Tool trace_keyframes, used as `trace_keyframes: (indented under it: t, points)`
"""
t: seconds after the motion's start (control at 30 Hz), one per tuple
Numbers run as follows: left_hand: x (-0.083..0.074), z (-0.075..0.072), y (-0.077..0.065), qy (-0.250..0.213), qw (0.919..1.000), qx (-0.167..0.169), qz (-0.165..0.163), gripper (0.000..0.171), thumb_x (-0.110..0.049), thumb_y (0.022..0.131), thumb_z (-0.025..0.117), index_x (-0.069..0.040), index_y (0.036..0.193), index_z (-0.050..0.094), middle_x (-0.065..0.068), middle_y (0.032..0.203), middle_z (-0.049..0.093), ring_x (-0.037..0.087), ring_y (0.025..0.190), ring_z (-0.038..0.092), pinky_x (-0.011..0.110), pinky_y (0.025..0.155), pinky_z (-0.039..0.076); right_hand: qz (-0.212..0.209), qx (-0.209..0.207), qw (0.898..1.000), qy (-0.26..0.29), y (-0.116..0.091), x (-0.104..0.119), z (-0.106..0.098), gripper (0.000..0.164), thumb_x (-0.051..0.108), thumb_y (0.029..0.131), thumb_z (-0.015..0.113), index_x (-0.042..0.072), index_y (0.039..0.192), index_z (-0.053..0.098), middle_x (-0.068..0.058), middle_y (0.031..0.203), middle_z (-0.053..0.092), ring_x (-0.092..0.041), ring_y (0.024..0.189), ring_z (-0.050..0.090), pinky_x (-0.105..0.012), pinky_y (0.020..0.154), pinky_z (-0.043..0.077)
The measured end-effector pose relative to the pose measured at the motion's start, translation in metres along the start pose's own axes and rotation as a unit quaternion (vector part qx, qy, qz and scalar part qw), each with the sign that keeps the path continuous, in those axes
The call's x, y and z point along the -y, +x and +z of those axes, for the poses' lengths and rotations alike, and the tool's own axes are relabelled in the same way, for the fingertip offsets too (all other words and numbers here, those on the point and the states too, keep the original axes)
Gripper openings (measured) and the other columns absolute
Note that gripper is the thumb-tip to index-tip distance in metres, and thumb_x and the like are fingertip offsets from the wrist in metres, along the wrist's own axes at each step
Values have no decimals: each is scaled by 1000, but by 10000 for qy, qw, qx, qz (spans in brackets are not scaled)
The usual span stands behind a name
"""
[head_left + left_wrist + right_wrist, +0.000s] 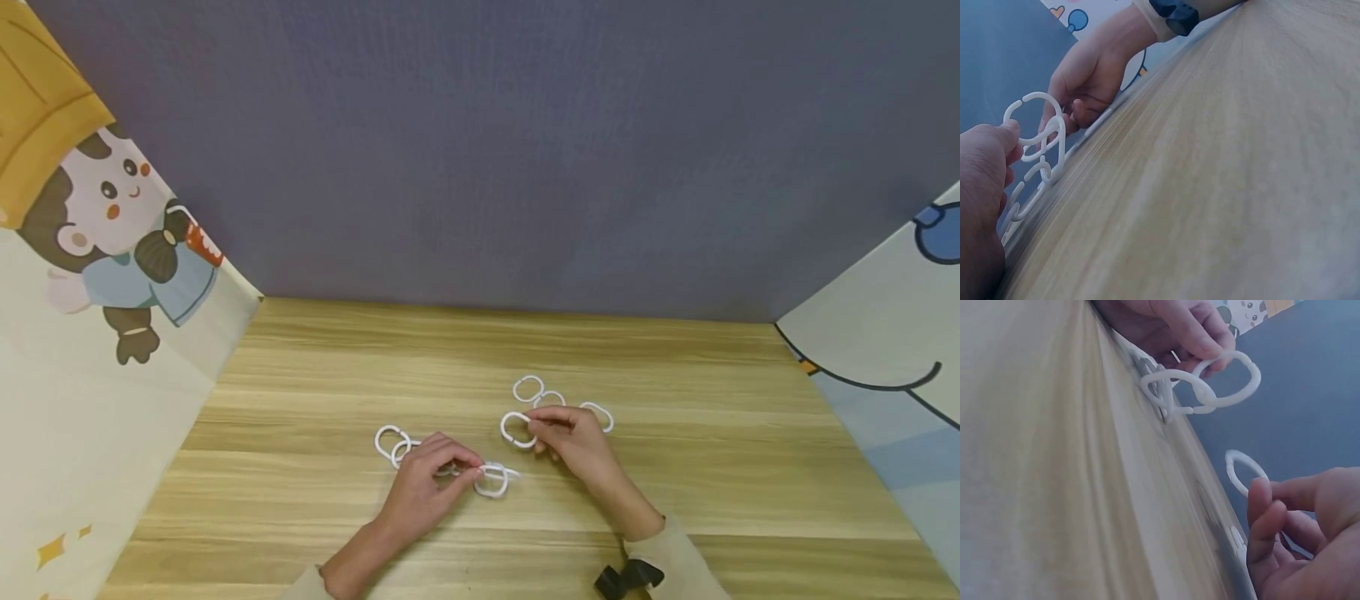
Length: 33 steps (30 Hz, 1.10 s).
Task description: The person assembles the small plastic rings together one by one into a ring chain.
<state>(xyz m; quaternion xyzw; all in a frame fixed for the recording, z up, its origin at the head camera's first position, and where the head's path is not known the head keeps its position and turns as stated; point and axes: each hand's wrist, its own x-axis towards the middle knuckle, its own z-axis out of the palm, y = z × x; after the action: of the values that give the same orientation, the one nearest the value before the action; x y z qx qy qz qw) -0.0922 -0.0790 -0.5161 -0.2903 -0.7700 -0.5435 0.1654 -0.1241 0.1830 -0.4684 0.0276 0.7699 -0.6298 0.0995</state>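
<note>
My left hand (427, 483) pinches a white plastic C-shaped link (491, 496) between thumb and fingertips. That link is hooked to others in a chain, whose far links (378, 442) lie on the table left of the hand; the hand hides the chain's middle. In the right wrist view, the held link (1257, 381) loops through a neighbouring link (1147, 381). To the right, my right hand (577, 442) pinches a separate white link (503, 427) by its edge. Its small gap faces down and left. The two held links are apart.
Beyond the right hand lie loose white links: one at the back (517, 397), one partly covered by the hand (550, 392), and one to its right (611, 419). A wood-grain table (337, 358) meets a grey-blue panel (487, 167) behind, with cartoon-printed side walls.
</note>
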Motion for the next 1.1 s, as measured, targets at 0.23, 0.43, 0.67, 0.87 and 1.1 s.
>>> trace_keyframes:
  t: [0.23, 0.43, 0.67, 0.87, 1.1]
  points:
    - [0, 1, 0, -4, 10000, -5, -33, 24, -2, 84, 94, -17, 99, 82, -8, 96, 79, 9, 88, 70, 26, 77, 61, 288, 82, 9982, 526, -10, 0, 0, 26, 3, 107, 70, -19, 120, 66, -16, 89, 78, -15, 75, 77, -28, 66, 66]
    - [0, 2, 1, 10, 9999, 10, -143, 24, -2, 83, 94, -17, 98, 82, -8, 95, 79, 8, 88, 70, 27, 76, 61, 348, -87, 9987, 358, -16, 0, -1, 24, 7, 107, 72, -16, 115, 70, -7, 79, 71, -11, 65, 66, -22, 56, 56]
    - [0, 2, 0, -7, 9998, -5, -197, 24, -2, 83, 94, -16, 98, 82, -8, 95, 79, 8, 87, 70, 27, 75, 62, 570, -447, 9955, 608, -23, 2, -1, 18, 7, 106, 71, -11, 106, 71, -2, 75, 60, -7, 58, 45, -18, 52, 33]
    - [-2, 2, 1, 1, 9997, -25, -258, 23, -3, 84, 94, -16, 98, 81, -7, 95, 79, 8, 87, 69, 26, 75, 62, 587, -422, 9942, 796, -31, 5, -1, 12, 4, 102, 71, -8, 99, 69, -3, 76, 67, -5, 53, 40, -18, 50, 29]
    - [-4, 1, 1, 26, 9994, -19, -354, 22, -4, 84, 94, -17, 97, 81, -8, 95, 78, 8, 87, 69, 27, 75, 62, 359, -146, 9949, 935, -43, 11, 0, 9, 3, 102, 69, -3, 96, 68, -2, 73, 70, -4, 49, 39, -17, 49, 29]
